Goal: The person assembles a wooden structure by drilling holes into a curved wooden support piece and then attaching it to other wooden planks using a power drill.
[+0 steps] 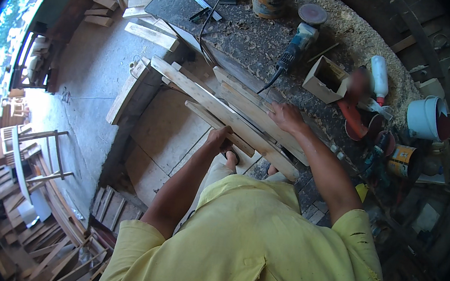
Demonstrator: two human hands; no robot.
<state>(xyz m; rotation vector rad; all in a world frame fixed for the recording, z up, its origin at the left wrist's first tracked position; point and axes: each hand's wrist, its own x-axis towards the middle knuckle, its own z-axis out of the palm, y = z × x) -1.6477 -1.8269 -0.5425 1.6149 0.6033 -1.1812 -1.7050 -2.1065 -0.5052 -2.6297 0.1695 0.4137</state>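
Yellow shirt (292, 233) fills the foreground, beyond which the left hand (218, 139) grips the lower slat (200, 114) and the right hand (288, 118), closure indeterminable, touches the upper board (252, 108) beside the workbench (234, 39); steady, even two-handed support is advisable.

No words or numbers can be read. Any print on the orange can (399, 160), right of the grinder (299, 41), is too small to make out.

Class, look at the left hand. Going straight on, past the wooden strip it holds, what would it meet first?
Most likely the long plank, just beyond the wooden strip in the left hand, though depth between them is unclear.
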